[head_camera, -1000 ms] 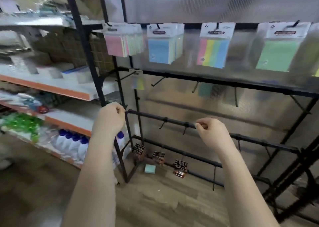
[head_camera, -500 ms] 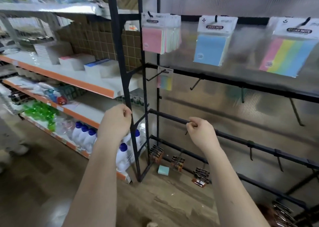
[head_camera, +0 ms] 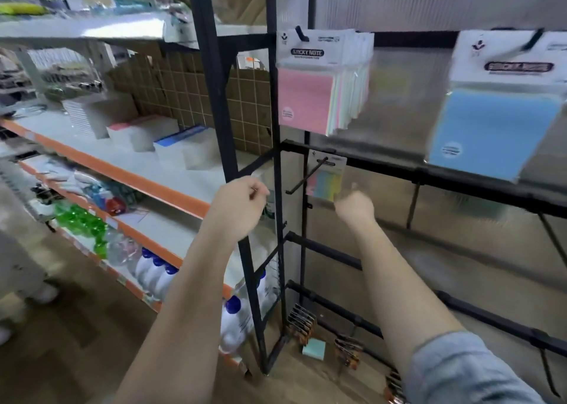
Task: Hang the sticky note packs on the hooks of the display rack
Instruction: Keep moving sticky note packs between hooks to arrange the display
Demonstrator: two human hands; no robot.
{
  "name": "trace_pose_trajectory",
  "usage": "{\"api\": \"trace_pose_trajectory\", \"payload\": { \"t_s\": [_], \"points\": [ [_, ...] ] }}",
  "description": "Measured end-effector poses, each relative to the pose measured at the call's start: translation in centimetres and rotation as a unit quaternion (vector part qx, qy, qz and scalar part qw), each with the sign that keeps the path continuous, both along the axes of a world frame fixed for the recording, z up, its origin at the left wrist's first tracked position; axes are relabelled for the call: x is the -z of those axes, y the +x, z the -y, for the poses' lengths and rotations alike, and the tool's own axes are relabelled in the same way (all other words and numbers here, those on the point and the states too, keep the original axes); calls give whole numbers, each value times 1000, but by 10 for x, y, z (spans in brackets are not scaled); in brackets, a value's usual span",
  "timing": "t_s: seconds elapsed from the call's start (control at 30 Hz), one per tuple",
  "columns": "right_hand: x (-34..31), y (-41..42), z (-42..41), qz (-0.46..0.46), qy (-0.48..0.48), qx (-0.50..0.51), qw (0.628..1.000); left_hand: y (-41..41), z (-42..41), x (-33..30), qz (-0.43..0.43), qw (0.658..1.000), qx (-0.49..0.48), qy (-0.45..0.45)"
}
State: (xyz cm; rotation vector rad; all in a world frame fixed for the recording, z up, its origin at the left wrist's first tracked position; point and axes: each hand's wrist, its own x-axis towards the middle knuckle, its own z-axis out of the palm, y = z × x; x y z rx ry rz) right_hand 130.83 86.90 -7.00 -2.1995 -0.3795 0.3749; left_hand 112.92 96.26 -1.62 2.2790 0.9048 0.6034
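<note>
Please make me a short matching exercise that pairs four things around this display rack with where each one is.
Things:
1. pink-fronted pack stack
2. blue pack
3. small striped pack
4. loose green pad

Places:
A. on the floor at the foot of the rack
B. on the second rail's hook, just above the right hand
C. top rail, at the left end
D. top rail, further right

Pairs: 1-C, 2-D, 3-B, 4-A
</note>
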Motion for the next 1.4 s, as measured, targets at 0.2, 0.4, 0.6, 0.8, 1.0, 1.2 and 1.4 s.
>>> {"api": "trace_pose_trajectory", "payload": {
  "t_s": [0.2, 0.4, 0.6, 0.8, 1.0, 1.2, 1.4],
  "points": [
    [-1, 41, -48, 53, 58, 47, 996, 30, -35, 4, 9, 1000, 19, -8],
    [16, 47, -58, 46, 111, 98, 988, 51, -54, 4, 10, 1000, 28, -4],
    [19, 45, -64, 71, 145, 169, 972, 59, -65, -2, 24, 998, 63, 1],
    [21, 35, -69, 117, 137, 225, 958, 60, -78, -10, 33, 995, 91, 22],
    [23, 27, -72, 153, 150, 228, 950, 50, -83, -10, 28, 992, 115, 42],
    [22, 13, -67, 190, 148, 225, 944, 40, -80, -11, 20, 990, 128, 55],
    [18, -12, -65, 210, 193, 194, 939, 27, -83, -10, 11, 989, 111, 93]
  ]
}}
